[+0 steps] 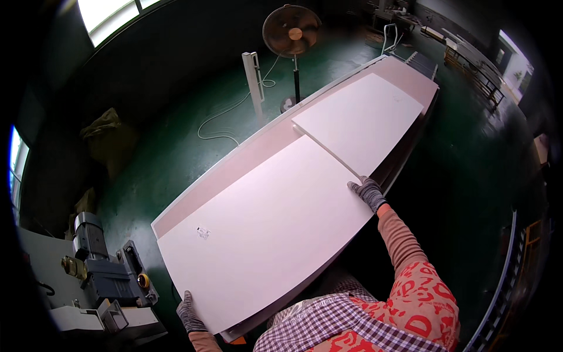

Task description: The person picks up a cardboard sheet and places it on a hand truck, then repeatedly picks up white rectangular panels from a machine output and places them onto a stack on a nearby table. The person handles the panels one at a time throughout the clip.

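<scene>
A large white panel [267, 229] lies in front of me on a long pale table [183, 206] with a raised far edge. My left hand [189, 314], in a grey knitted glove, grips the panel's near left corner, thumb on top and the other fingers hidden below. At the panel's right end, my right hand [369, 193], gloved the same way, holds the edge near the corner with its thumb on the top face. A second white panel [366, 120] lies farther along the table, close against the first one's right end. A small sticker [203, 233] marks the near panel.
Beyond the table stand a pedestal fan [291, 32] and a white post [254, 85], with a pale hose [220, 114] on the green floor. A motor unit [105, 264] is at lower left. A metal rail [498, 287] runs at right.
</scene>
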The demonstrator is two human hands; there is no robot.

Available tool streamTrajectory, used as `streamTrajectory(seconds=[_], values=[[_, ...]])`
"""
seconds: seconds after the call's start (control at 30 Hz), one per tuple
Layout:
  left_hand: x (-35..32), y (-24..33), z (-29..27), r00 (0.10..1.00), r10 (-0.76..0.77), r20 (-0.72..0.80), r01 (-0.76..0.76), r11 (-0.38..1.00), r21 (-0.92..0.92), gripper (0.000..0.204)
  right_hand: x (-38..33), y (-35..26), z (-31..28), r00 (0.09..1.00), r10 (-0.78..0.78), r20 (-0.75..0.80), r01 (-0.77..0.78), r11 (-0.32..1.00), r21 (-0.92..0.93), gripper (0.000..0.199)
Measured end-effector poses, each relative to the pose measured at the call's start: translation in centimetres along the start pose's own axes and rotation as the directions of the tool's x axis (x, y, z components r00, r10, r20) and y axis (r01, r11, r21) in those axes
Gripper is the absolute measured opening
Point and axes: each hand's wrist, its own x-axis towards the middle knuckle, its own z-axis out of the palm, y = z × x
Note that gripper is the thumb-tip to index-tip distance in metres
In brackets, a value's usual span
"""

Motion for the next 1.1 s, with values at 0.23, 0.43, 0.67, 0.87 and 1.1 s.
streamTrajectory(seconds=[0.23, 0.43, 0.67, 0.87, 1.1], values=[[-2.5, -1.0, 18.1, 0.989, -0.067, 0.133, 0.074, 0.996, -0.044, 0.051, 16.3, 6.6, -8.0, 0.997, 0.05, -0.063, -0.058, 0.991, -0.123, 0.063], [-10.6, 3.5, 32.4, 0.961, -0.02, 0.275, 0.048, 0.994, -0.095, 0.052, 20.5, 10.1, -8.9, 0.991, -0.129, -0.029, 0.111, 0.933, -0.343, 0.059], [-13.2, 6.3, 49.7, 0.925, -0.074, 0.372, 0.056, 0.997, 0.059, 0.045, 19.0, 9.3, -8.3, 0.985, -0.157, -0.068, 0.114, 0.899, -0.423, 0.072], [-13.9, 5.8, 58.9, 0.618, -0.053, 0.785, -0.343, 0.88, 0.329, 0.044, 21.4, 10.6, -6.0, 0.96, -0.186, -0.208, 0.067, 0.877, -0.475, 0.07], [-17.0, 4.8, 54.4, 0.343, -0.02, 0.939, -0.345, 0.927, 0.146, 0.044, 26.4, 11.8, -7.1, 0.954, -0.192, -0.23, 0.04, 0.843, -0.537, 0.066]])
